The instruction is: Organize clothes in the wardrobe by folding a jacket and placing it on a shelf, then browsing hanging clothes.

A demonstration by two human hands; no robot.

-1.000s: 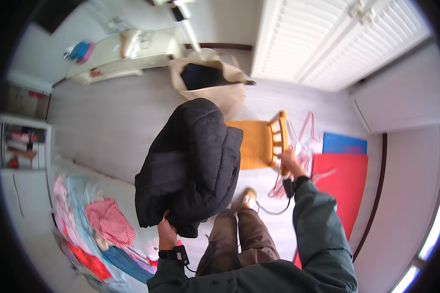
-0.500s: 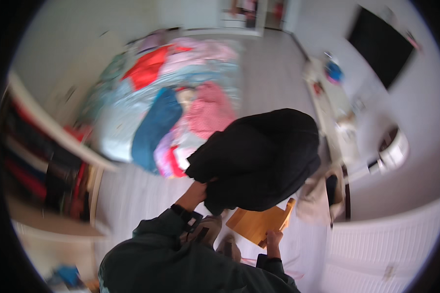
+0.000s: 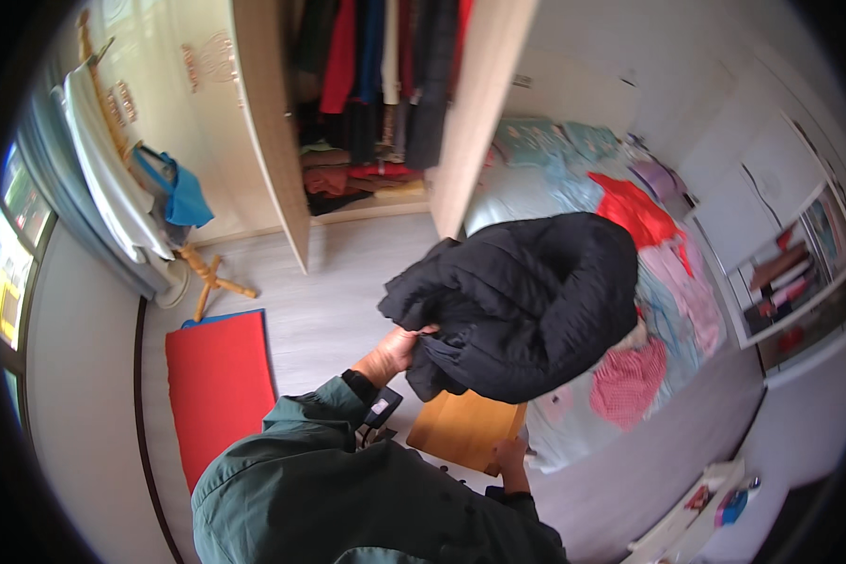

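Observation:
My left hand point(image 3: 398, 349) is closed on a black padded jacket point(image 3: 545, 301), gripping it by its near left edge. The bunched jacket hangs in front of me and covers part of what lies below. Lower down, my right hand point(image 3: 510, 457) grips the edge of a small wooden stool point(image 3: 462, 429) with a flat, honey-coloured top. The jacket hides the stool's far side, and its legs do not show. Both hands are held over the floor.
An open wardrobe point(image 3: 367, 202) with hanging and folded clothes stands ahead. To its right is a bed point(image 3: 508, 193) strewn with clothes, including a red garment point(image 3: 634, 211). On the left are a wooden coat stand point(image 3: 211, 279) and a red mat point(image 3: 221, 385).
My view has swung to the left, bringing the wardrobe ahead and the bed to the right. The jacket and the stool have stayed in my hands.

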